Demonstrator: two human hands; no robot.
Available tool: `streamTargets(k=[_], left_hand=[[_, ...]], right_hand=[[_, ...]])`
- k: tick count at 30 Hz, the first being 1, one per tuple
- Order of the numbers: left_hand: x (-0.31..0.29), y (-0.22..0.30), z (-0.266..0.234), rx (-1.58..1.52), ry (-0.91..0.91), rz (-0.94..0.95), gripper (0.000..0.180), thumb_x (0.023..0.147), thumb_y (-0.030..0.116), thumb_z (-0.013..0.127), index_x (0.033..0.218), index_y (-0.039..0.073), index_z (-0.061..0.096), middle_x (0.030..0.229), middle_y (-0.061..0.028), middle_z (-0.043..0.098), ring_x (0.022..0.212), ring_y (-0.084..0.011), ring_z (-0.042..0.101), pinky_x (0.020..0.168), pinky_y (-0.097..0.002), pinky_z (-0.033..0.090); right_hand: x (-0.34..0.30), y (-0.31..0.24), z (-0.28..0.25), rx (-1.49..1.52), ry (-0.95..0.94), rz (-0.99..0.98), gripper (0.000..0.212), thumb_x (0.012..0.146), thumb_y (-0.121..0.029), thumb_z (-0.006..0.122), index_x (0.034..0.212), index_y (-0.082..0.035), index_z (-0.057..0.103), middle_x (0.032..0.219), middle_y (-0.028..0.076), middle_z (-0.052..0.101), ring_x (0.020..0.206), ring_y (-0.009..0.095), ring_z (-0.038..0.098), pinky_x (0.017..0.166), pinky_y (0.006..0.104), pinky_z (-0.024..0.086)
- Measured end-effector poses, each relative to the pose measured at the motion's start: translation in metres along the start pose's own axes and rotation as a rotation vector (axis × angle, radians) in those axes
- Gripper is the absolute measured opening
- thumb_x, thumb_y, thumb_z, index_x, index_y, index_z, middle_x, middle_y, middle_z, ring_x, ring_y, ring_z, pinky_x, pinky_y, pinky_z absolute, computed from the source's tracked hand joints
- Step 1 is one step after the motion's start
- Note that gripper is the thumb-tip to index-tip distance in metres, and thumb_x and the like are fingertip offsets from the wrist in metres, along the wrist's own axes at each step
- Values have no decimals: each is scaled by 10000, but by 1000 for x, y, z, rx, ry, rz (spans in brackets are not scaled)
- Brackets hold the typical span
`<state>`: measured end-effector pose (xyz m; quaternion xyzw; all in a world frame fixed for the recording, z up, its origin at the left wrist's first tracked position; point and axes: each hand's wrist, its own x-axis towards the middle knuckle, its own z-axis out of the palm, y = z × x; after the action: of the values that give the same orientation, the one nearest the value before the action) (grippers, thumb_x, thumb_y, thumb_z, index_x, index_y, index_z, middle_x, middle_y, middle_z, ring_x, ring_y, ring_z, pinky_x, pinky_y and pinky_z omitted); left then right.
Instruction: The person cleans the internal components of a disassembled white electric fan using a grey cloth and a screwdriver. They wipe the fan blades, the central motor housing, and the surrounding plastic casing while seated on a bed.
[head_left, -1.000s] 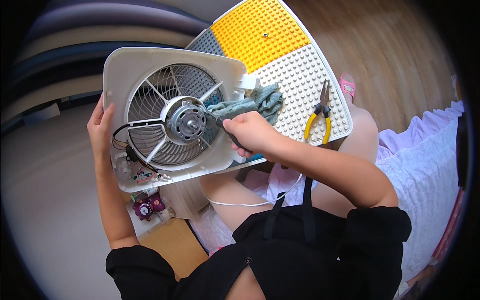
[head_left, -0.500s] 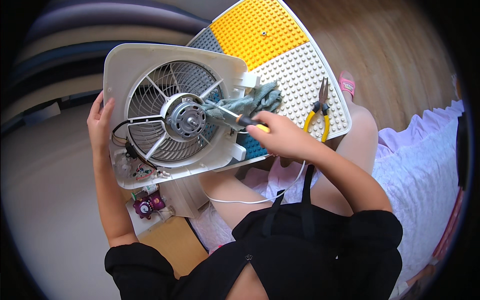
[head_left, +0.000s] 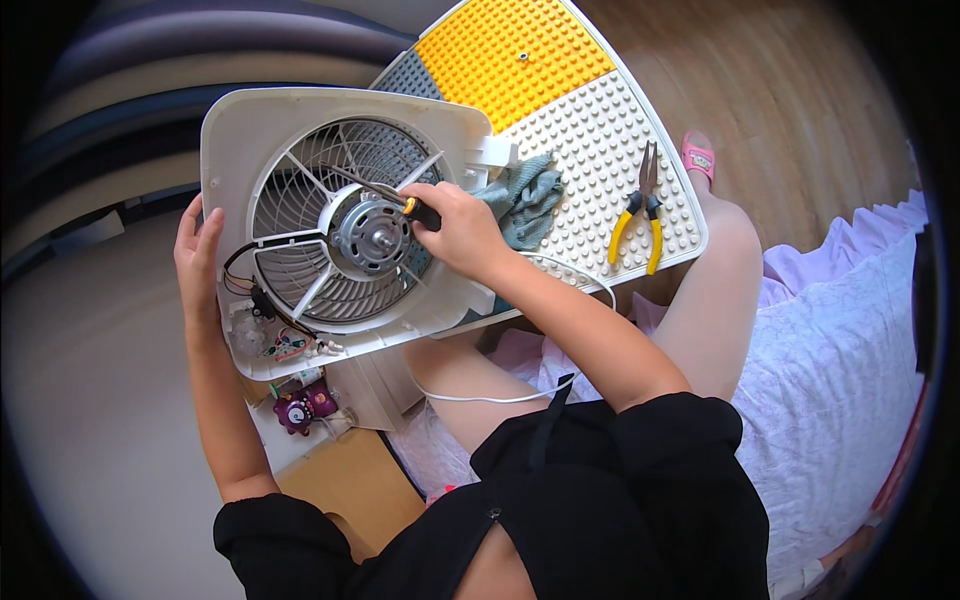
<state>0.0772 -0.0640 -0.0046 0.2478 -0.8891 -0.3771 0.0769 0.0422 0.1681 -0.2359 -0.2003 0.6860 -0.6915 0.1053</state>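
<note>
A white fan housing (head_left: 235, 140) lies open-side up on a studded table, its round grille and silver motor (head_left: 372, 236) exposed. My left hand (head_left: 202, 255) grips the housing's left edge, thumb on the inside of the rim. In my right hand (head_left: 458, 232) is a screwdriver (head_left: 422, 213) with a black and yellow handle. Its shaft slants up and left above the motor's upper side, over the grille; I cannot tell whether the tip touches anything. Wires and small parts (head_left: 285, 340) sit in the housing's near left corner. A grey-green cloth (head_left: 530, 200) lies beside the housing.
Yellow-handled pliers (head_left: 634, 215) lie on the white part of the studded table (head_left: 570, 135). A small metal piece (head_left: 523, 57) rests on the yellow part. A white cord (head_left: 500, 402) crosses my lap. A purple clock-like object (head_left: 300, 408) stands below the housing.
My right hand has moved left and up with the screwdriver, from over the cloth to above the motor. The screwdriver shaft now crosses the grille. My left hand keeps its hold.
</note>
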Motion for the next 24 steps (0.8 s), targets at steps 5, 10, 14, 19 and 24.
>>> streamTargets(k=[5,10,14,19,24], left_hand=[[4,-8,-4,5,12,50,484,884,172,614,1283,-46,450,1106,-119,615,996,-138,577,892,-246,424],[4,-9,-5,33,46,55,453,885,145,609,1268,-57,471,1087,-114,623,972,-125,583,872,-231,432],[6,-13,-11,20,36,72,438,885,140,608,1256,-59,489,1083,-106,627,971,-117,584,870,-222,430],[9,-27,-18,19,58,1,395,890,169,603,1219,-41,538,1059,-65,630,930,-102,582,835,-211,431],[1,-25,-14,-53,121,-125,349,886,228,609,1133,-18,590,986,-42,633,854,-95,583,762,-212,444]], right_hand=[[0,2,-1,10,6,-86,288,696,-108,676,982,-129,650,810,113,597,770,309,600,692,387,493],[7,-1,-7,-137,-99,-48,194,684,-153,679,848,-55,652,776,154,607,746,334,598,668,411,487],[2,-3,-7,-49,-96,70,201,680,-179,676,789,-19,624,738,186,609,714,364,597,650,422,486],[2,-21,-16,41,9,228,209,699,-195,659,776,-6,616,741,173,634,714,343,626,644,408,499],[-2,-15,-23,545,-36,487,199,739,-159,613,875,-14,629,759,138,637,698,254,632,648,339,493]])
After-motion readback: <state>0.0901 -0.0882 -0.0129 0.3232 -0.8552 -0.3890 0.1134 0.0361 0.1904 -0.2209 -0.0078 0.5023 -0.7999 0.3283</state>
